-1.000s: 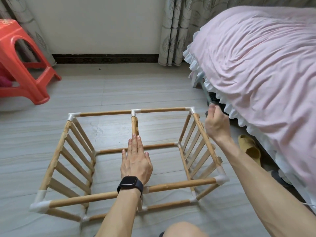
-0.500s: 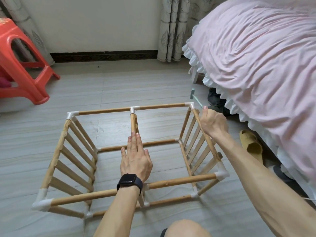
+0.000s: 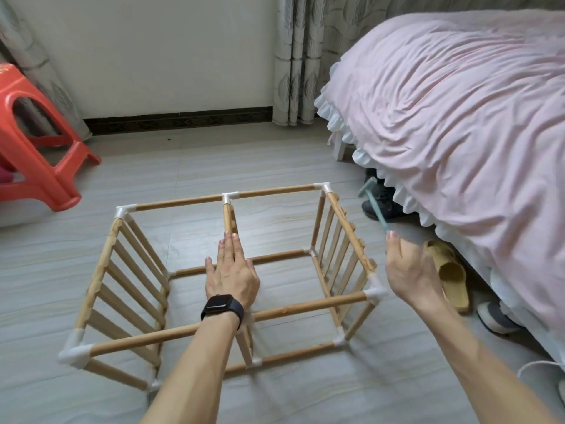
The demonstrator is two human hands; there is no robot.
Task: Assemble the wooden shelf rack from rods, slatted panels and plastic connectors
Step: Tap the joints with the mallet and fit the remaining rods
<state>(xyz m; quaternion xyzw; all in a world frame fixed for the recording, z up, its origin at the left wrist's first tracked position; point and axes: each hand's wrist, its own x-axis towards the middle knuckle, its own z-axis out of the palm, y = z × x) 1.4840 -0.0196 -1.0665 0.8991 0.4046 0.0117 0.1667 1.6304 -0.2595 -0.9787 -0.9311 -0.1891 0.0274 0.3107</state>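
- The wooden rack frame [image 3: 305, 306] stands in the middle of the floor [image 3: 183, 166], its right side toward the bed.
- Done so far, as we judge it: a left slatted panel [image 3: 122, 286] and a right slatted panel [image 3: 342, 249] form the two sides. Rods join them along the top and bottom, and white plastic connectors [image 3: 75, 354] sit at the corners we can see.
- A middle rod [image 3: 227, 215] runs from a tee connector on the far top rod back toward the near one.
- Our left hand [image 3: 232, 276] lies flat on that middle rod with its fingers straight, pressing rather than gripping. It has a dark watch [image 3: 222, 306] on the wrist.
- Our right hand [image 3: 409, 270] is just beside the right panel and grasps the end of a small teal mallet [image 3: 376, 214]. The mallet is blurred.
- What is left looks like seating the joints tight. We see no loose rods or panels on the floor, so we cannot tell whether more tiers are to come.
- The floor is pale grey wood-look tile.
- A red plastic stool [image 3: 36, 148] stands at the floor's far left, against a white wall [image 3: 153, 56] with a dark skirting [image 3: 177, 119].
- A patterned curtain [image 3: 293, 56] hangs at the far edge.
- A bed under a pink cover [image 3: 458, 117] fills the right side, with a tan slipper [image 3: 452, 273] and dark shoes [image 3: 382, 200] at its foot.
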